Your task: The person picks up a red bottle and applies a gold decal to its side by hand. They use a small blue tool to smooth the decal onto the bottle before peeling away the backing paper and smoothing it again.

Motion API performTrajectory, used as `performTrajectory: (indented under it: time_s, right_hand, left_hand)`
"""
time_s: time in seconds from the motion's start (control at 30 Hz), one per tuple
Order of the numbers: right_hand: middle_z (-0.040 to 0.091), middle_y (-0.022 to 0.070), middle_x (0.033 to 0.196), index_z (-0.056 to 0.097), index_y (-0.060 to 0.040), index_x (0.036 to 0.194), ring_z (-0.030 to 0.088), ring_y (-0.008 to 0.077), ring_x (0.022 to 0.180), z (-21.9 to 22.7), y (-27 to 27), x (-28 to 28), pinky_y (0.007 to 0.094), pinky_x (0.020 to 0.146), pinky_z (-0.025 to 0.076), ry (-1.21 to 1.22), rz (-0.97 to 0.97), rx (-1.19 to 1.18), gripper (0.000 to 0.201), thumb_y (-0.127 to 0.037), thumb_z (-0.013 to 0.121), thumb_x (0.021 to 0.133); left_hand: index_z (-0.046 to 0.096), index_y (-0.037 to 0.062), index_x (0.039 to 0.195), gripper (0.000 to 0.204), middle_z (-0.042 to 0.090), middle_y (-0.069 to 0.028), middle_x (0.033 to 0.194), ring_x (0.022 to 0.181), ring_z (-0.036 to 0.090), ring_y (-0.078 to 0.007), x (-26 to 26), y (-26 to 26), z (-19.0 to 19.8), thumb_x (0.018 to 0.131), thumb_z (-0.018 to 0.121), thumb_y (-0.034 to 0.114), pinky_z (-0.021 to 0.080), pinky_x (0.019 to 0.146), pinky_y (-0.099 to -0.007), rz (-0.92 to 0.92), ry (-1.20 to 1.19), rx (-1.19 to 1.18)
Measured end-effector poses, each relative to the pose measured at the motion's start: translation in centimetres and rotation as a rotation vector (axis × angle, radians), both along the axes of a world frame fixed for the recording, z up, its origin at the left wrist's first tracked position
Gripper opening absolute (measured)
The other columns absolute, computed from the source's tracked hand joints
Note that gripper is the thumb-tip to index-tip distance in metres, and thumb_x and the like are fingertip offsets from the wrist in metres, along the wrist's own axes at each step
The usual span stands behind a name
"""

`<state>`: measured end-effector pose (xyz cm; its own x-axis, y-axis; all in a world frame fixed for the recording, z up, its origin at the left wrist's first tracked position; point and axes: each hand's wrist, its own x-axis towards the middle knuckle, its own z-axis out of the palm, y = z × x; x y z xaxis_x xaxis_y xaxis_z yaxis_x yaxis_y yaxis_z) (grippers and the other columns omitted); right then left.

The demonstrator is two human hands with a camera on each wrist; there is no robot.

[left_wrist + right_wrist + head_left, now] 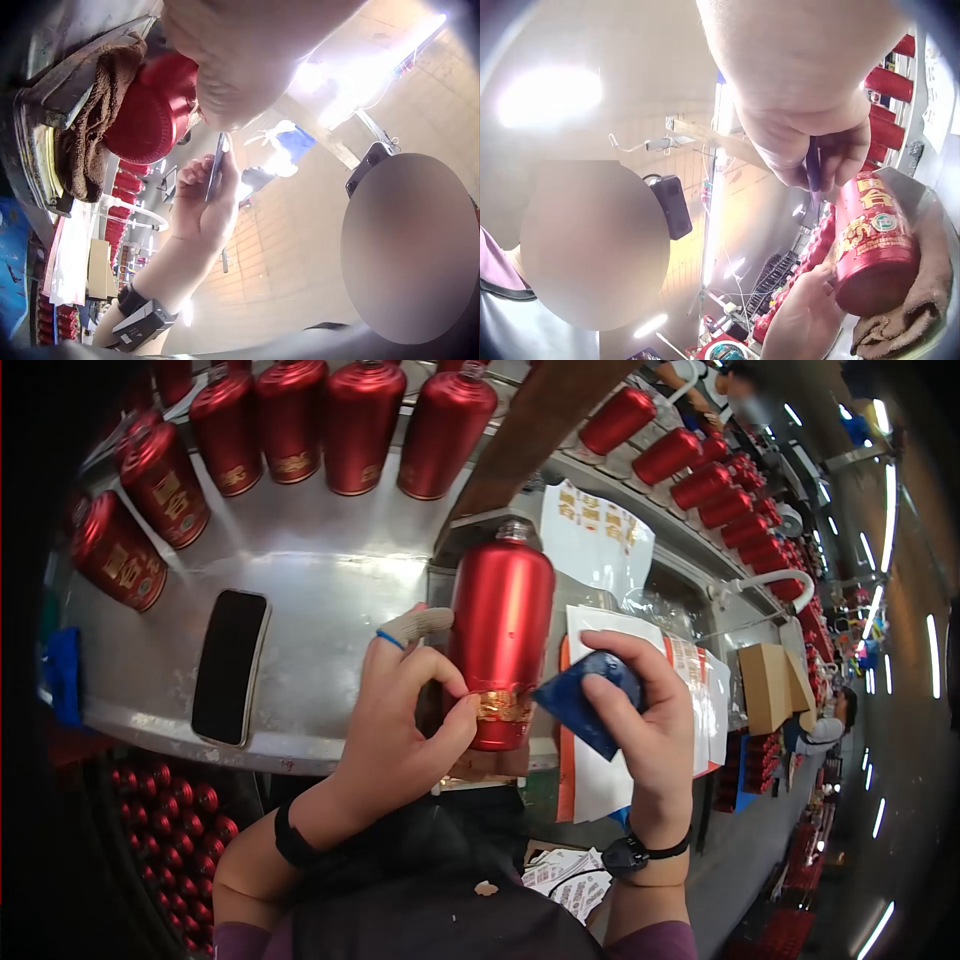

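Note:
A red bottle (503,600) lies with its neck pointing away from me, its lower end over a folded brown cloth (101,112). Near its base is a shiny gold sticker (505,706). My left hand (400,695) pinches the sticker's left edge between thumb and forefinger; one of its other fingers wears a knitted cover (420,623) with a blue band. My right hand (655,705) grips a flat blue scraper (585,695) between thumb and fingers, one corner close to the bottle's right side. Gold characters show on the bottle (877,277) in the right wrist view.
A phone (231,667) lies on the metal bench (330,570) at left. Red bottles (360,430) stand along the back; more line a conveyor (670,490) at right. White sticker sheets (600,545) lie beyond my right hand. A wooden post (515,435) rises behind the bottle.

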<state>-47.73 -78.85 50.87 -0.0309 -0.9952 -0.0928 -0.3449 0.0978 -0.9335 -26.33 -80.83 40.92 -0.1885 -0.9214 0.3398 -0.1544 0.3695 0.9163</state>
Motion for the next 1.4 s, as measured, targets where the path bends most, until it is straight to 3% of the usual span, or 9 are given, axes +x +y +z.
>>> performTrajectory:
  time_s: [0.13,0.23,0.37,0.43,0.57,0.63,0.73,1.17,1.4]
  right_hand:
    - [0.064,-0.0003,0.099,0.064,-0.0017,0.123,0.058,0.0049,0.088,-1.5,0.7,-1.3,0.0198,0.078,0.048,-0.073,-0.057,0.007,0.031,-0.006,0.067,0.092]
    - [0.064,0.0000,0.098,0.064,-0.0009,0.123,0.058,0.0044,0.086,-2.0,1.1,-1.7,0.0191,0.077,0.048,-0.150,-0.089,0.060,0.031,-0.005,0.066,0.092]
    - [0.064,0.0002,0.098,0.063,-0.0002,0.124,0.058,0.0036,0.086,-2.9,1.3,-1.9,0.0184,0.076,0.048,-0.212,-0.126,0.072,0.031,-0.004,0.065,0.093]
    - [0.064,0.0001,0.098,0.063,0.0000,0.124,0.058,0.0035,0.086,-3.2,1.5,-1.9,0.0182,0.076,0.048,-0.229,-0.136,0.073,0.032,-0.004,0.065,0.093]
    - [0.064,-0.0005,0.098,0.063,-0.0002,0.125,0.059,0.0026,0.085,-3.9,1.9,-2.0,0.0172,0.075,0.048,-0.280,-0.163,0.114,0.032,-0.003,0.064,0.094]
    - [0.064,-0.0007,0.098,0.063,-0.0003,0.126,0.059,0.0024,0.085,-4.1,2.1,-2.0,0.0169,0.075,0.048,-0.300,-0.173,0.126,0.032,-0.002,0.064,0.094]
    - [0.064,-0.0012,0.097,0.063,-0.0007,0.126,0.059,0.0020,0.084,-4.4,2.4,-1.9,0.0167,0.074,0.048,-0.321,-0.165,0.133,0.032,-0.002,0.063,0.094]
    - [0.066,-0.0002,0.099,0.063,-0.0016,0.126,0.061,0.0035,0.087,-5.1,2.6,-1.9,0.0182,0.078,0.049,-0.373,-0.179,0.164,0.031,-0.002,0.063,0.095]
    - [0.066,-0.0001,0.099,0.063,-0.0015,0.125,0.061,0.0034,0.087,-5.2,3.0,-2.0,0.0181,0.077,0.049,-0.377,-0.195,0.156,0.030,-0.003,0.063,0.095]
  left_hand:
    - [0.060,0.0061,0.086,0.011,0.053,-0.0111,0.100,0.098,0.051,-0.0226,0.6,-0.2,-0.4,0.085,0.070,0.011,0.041,0.091,-0.0324,-0.041,0.086,0.205]
    - [0.062,0.0063,0.088,0.012,0.054,-0.0108,0.099,0.098,0.051,-0.0212,0.9,-0.3,-1.5,0.085,0.071,0.014,0.041,0.091,-0.0324,-0.112,0.194,0.464]
    - [0.062,0.0064,0.088,0.014,0.055,-0.0094,0.099,0.095,0.050,-0.0191,0.7,-0.3,-1.1,0.086,0.071,0.016,0.041,0.089,-0.0316,-0.112,0.308,0.565]
    - [0.060,0.0054,0.097,0.022,0.055,-0.0108,0.105,0.104,0.052,-0.0186,0.5,-0.1,-1.0,0.087,0.073,0.019,0.041,0.097,-0.0331,-0.119,0.377,0.607]
    - [0.055,-0.0001,0.122,0.047,0.056,-0.0159,0.119,0.122,0.051,-0.0215,-1.5,0.2,-2.1,0.087,0.076,0.022,0.037,0.109,-0.0380,-0.016,0.475,0.379]
    - [0.037,-0.0081,0.143,0.078,0.051,-0.0220,0.134,0.134,0.046,-0.0254,-1.5,0.0,-2.2,0.086,0.078,0.024,0.035,0.114,-0.0401,-0.058,0.309,0.385]
    - [0.027,-0.0106,0.150,0.087,0.049,-0.0241,0.140,0.132,0.049,-0.0272,-1.3,-0.6,-1.7,0.087,0.077,0.023,0.039,0.110,-0.0384,-0.157,0.303,0.389]
    - [0.023,-0.0132,0.150,0.091,0.045,-0.0259,0.143,0.133,0.048,-0.0273,-1.6,-0.7,-1.9,0.089,0.077,0.026,0.039,0.110,-0.0367,-0.188,0.422,0.427]
    - [0.017,-0.0081,0.153,0.110,0.045,-0.0280,0.133,0.123,0.053,-0.0351,-3.2,-1.2,0.0,0.076,0.085,0.030,0.044,0.104,-0.0403,-0.036,0.017,0.213]
